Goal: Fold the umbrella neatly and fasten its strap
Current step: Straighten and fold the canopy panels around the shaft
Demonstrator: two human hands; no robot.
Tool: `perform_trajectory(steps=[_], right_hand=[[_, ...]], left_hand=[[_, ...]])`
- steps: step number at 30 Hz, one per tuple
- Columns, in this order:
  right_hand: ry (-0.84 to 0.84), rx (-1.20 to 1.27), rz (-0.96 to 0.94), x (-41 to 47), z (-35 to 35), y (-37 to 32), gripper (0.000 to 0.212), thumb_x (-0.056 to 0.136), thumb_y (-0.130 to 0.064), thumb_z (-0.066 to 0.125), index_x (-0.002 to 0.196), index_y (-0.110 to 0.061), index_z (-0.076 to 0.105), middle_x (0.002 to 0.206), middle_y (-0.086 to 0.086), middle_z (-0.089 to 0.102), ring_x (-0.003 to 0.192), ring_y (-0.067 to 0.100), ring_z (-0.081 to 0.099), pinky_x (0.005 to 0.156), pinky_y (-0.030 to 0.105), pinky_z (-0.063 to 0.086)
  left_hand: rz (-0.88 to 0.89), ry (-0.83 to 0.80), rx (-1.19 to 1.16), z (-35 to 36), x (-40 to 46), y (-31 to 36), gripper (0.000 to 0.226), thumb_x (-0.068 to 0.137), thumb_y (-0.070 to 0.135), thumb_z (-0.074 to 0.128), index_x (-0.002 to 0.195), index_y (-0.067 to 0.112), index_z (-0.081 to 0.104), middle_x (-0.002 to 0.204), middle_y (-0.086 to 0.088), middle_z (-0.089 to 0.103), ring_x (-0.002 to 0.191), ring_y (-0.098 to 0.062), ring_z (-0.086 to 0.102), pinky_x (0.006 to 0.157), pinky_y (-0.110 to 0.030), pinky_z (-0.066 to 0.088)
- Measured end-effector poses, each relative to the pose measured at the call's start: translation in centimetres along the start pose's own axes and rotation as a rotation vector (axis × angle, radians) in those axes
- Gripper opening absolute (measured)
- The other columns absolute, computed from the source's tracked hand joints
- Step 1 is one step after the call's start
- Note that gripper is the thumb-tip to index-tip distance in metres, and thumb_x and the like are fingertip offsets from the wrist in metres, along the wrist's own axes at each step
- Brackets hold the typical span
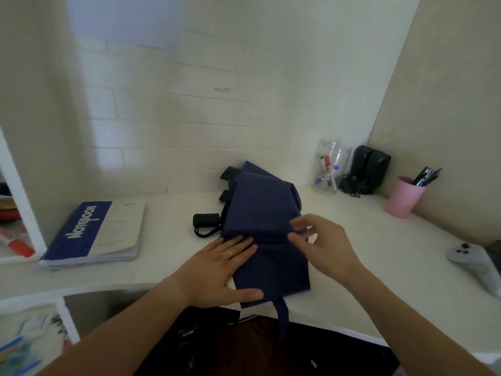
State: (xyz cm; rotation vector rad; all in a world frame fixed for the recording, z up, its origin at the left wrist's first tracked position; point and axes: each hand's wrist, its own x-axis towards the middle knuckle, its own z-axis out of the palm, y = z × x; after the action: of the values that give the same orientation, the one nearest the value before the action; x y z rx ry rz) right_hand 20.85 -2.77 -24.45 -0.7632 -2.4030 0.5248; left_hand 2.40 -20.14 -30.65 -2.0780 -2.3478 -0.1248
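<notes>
A navy blue folding umbrella lies collapsed on the white desk, its fabric spread in loose flat folds. Its black handle with a wrist loop sticks out to the left. The navy strap hangs over the desk's front edge. My left hand lies flat, fingers spread, pressing the fabric's near left part. My right hand pinches a fold of the fabric at the right edge between thumb and fingers.
A blue and white notebook lies at the left. At the back right stand a clear jar of markers, a black device with a cable and a pink cup of pens. A grey controller lies at the far right.
</notes>
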Motion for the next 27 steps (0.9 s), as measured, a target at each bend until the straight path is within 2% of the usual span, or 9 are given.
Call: perform_trajectory(steps=[2, 5, 7, 10, 13, 15, 19, 22, 27], right_hand=[[0.120, 0.146, 0.113, 2.7, -0.4, -1.5, 0.033, 0.084, -0.040, 0.075, 0.113, -0.025, 0.070, 0.106, -0.012, 0.070, 0.086, 0.007, 0.066, 0.081, 0.026, 0.054], [0.042, 0.355, 0.302, 5.8, -0.1, -2.2, 0.045, 0.077, -0.037, 0.083, 0.114, -0.016, 0.068, 0.111, -0.004, 0.070, 0.099, 0.017, 0.066, 0.095, 0.038, 0.055], [-0.002, 0.480, 0.392, 6.7, 0.1, -2.0, 0.035, 0.076, -0.023, 0.086, 0.105, -0.014, 0.071, 0.108, 0.004, 0.073, 0.097, 0.021, 0.068, 0.095, 0.040, 0.056], [0.013, 0.570, 0.395, 6.6, -0.6, -1.3, 0.019, 0.078, -0.010, 0.083, 0.093, -0.015, 0.074, 0.100, 0.005, 0.074, 0.097, 0.022, 0.069, 0.079, 0.030, 0.056], [0.008, 0.675, 0.361, 5.8, -1.6, -1.1, 0.017, 0.080, -0.013, 0.082, 0.094, -0.012, 0.074, 0.099, 0.002, 0.074, 0.088, 0.014, 0.069, 0.065, 0.020, 0.048], [-0.014, 0.676, 0.343, 5.1, -2.1, -1.1, 0.020, 0.080, -0.017, 0.083, 0.095, -0.009, 0.073, 0.100, 0.000, 0.073, 0.080, 0.010, 0.066, 0.063, 0.020, 0.045], [-0.065, 0.730, 0.303, 3.8, -2.8, -0.8, 0.024, 0.080, -0.016, 0.083, 0.092, -0.004, 0.066, 0.091, 0.000, 0.071, 0.048, -0.001, 0.056, 0.045, 0.015, 0.041], [-0.094, 0.753, 0.310, 2.7, -3.6, 0.0, 0.034, 0.078, -0.017, 0.084, 0.096, 0.003, 0.063, 0.085, 0.002, 0.071, 0.049, 0.007, 0.051, 0.045, 0.019, 0.038], [-0.198, 0.896, 0.387, -0.2, -4.1, 1.7, 0.038, 0.077, -0.032, 0.084, 0.108, -0.014, 0.071, 0.089, 0.002, 0.071, 0.063, 0.015, 0.050, 0.057, 0.028, 0.036]], left_hand=[[0.000, 0.011, -0.003, -0.1, 0.0, 0.0, 0.101, 0.084, 0.091, 0.022, 0.161, 0.032, -0.004, 0.169, 0.012, -0.010, 0.153, -0.002, -0.016, 0.128, -0.036, -0.006], [0.020, 0.071, 0.000, -0.3, -0.4, 0.0, 0.100, 0.084, 0.090, 0.025, 0.162, 0.032, 0.000, 0.169, 0.014, -0.009, 0.153, -0.001, -0.015, 0.128, -0.034, -0.006], [0.048, 0.158, -0.066, -0.3, -1.2, 0.2, 0.094, 0.085, 0.088, 0.032, 0.161, 0.034, 0.016, 0.169, 0.016, 0.005, 0.154, 0.000, -0.003, 0.128, -0.031, 0.001], [0.030, 0.552, -0.252, -1.1, -1.7, 0.4, 0.061, 0.092, 0.073, 0.048, 0.134, 0.032, 0.060, 0.137, 0.014, 0.057, 0.129, -0.003, 0.049, 0.110, -0.033, 0.043], [-0.256, 0.965, -0.519, -4.1, 0.9, 0.5, 0.037, 0.090, 0.057, 0.063, 0.110, 0.026, 0.066, 0.101, 0.011, 0.064, 0.095, -0.009, 0.062, 0.083, -0.031, 0.054], [-0.484, 0.873, -0.893, -7.1, 3.4, 1.1, 0.042, 0.085, 0.057, 0.071, 0.112, 0.026, 0.063, 0.105, 0.010, 0.067, 0.098, -0.011, 0.065, 0.088, -0.033, 0.056], [-0.524, 0.551, -1.444, -9.8, 6.9, 1.1, 0.040, 0.070, 0.043, 0.089, 0.100, 0.019, 0.075, 0.099, 0.002, 0.079, 0.097, -0.020, 0.075, 0.094, -0.044, 0.059], [-0.529, 0.540, -1.484, -9.8, 6.2, 1.6, 0.038, 0.071, 0.030, 0.090, 0.102, 0.011, 0.078, 0.098, -0.006, 0.081, 0.094, -0.027, 0.077, 0.091, -0.044, 0.061], [-0.380, 0.444, -1.422, -8.7, 1.8, 3.5, 0.019, 0.085, 0.024, 0.077, 0.099, 0.010, 0.079, 0.101, -0.005, 0.081, 0.097, -0.023, 0.076, 0.089, -0.033, 0.057]])
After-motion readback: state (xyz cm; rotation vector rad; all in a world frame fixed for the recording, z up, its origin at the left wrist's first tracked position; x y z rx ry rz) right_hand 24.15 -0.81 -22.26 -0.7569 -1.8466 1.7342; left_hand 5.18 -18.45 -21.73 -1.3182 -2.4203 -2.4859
